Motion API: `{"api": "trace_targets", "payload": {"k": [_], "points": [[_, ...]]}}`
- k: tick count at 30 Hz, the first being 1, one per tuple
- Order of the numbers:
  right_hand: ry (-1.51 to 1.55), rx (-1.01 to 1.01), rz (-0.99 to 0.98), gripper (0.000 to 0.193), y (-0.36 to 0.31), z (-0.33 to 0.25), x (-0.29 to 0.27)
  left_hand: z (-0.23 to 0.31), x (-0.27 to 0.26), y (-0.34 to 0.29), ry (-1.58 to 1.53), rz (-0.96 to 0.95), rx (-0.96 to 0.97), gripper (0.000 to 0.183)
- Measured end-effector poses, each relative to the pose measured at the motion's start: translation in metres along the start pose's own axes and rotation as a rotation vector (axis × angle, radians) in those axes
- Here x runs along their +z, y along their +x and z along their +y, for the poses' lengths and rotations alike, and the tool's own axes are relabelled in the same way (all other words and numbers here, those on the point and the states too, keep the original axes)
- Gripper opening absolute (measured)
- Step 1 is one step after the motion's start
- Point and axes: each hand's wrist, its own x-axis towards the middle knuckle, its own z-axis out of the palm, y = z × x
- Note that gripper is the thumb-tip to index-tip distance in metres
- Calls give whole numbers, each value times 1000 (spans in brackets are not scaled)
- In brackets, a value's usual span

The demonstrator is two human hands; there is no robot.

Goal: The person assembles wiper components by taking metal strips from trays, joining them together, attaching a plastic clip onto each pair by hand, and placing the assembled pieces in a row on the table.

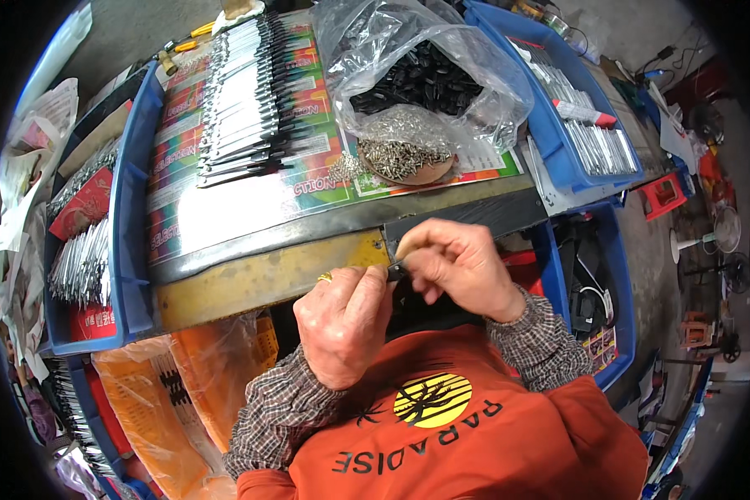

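Both hands' fingers pinch closed on one small dark metal piece [396,268], left hand [346,321] at seven o'clock, right hand [458,267] at three.

Orange apron [475,450] with yellow-black emblem, brown checked sleeves [287,408], blue bins [133,208], clear bag [408,58] of black parts

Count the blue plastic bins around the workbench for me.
4 visible: one blue bin at the bench's left, one below it at lower left, one at upper right, one at lower right. Clutter may hide others.

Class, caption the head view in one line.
Both hands pinch a small dark part at the workbench edge.
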Motion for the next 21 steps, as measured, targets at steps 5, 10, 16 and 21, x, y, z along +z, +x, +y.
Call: {"api": "trace_targets", "payload": {"k": [5,10,16,21], "points": [[-725,-468,292,17,23,0,-27,-2,-10,0,11,-84,-117,24],[-1231,-715,438,28,42,5,-42,-5,-11,-1,-1,-96,-145,22],[-1322,-616,433,31,45,5,-40,-8,-10,-3,-5,-98,-161,21],[-1241,-617,395,23,49,4,-43,-7,-12,-3,5,-131,-189,21]]}}
